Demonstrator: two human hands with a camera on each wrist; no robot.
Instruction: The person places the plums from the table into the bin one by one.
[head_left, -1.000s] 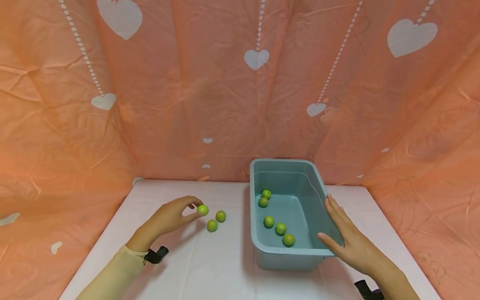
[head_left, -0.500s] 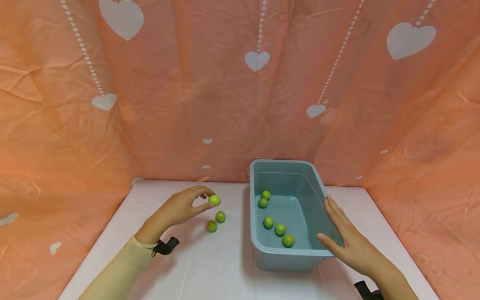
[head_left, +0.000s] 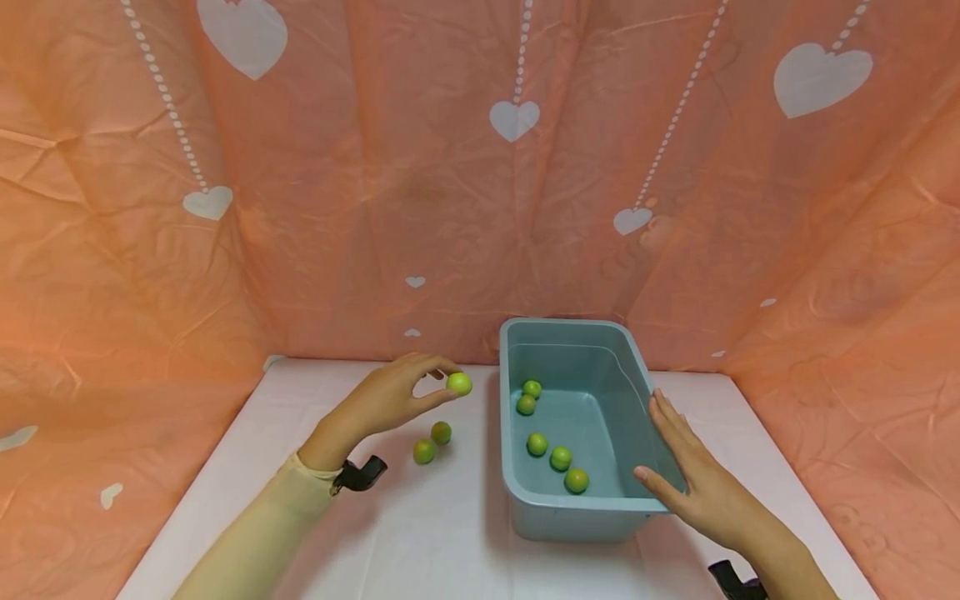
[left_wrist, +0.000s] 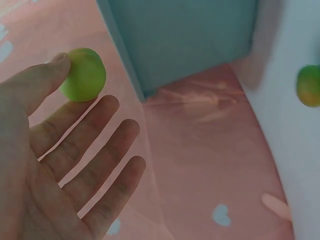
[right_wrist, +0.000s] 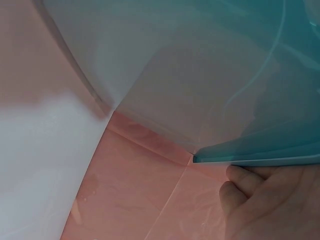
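My left hand [head_left: 393,396] pinches a small green citrus fruit [head_left: 459,383] between thumb and forefinger, raised over the table left of the bin. In the left wrist view the same green fruit [left_wrist: 84,75] shows at the fingertips, the other fingers spread and straight. Two more green fruits [head_left: 424,451] lie on the table below that hand. The blue-grey plastic bin [head_left: 573,504] holds several like fruits [head_left: 561,458] on its floor. My right hand [head_left: 708,492] rests on the bin's right rim, fingers extended along it and thumb over the near corner.
A white-covered table [head_left: 420,533] bears the bin and the loose fruits. Behind it and on both sides hangs an orange-pink sheet [head_left: 390,208] printed with pale hearts. The bin's far end stands close to the back sheet.
My left hand has carried the pinched fruit up and to the right, away from the two on the table and towards the bin. The right hand and the bin have stayed put.
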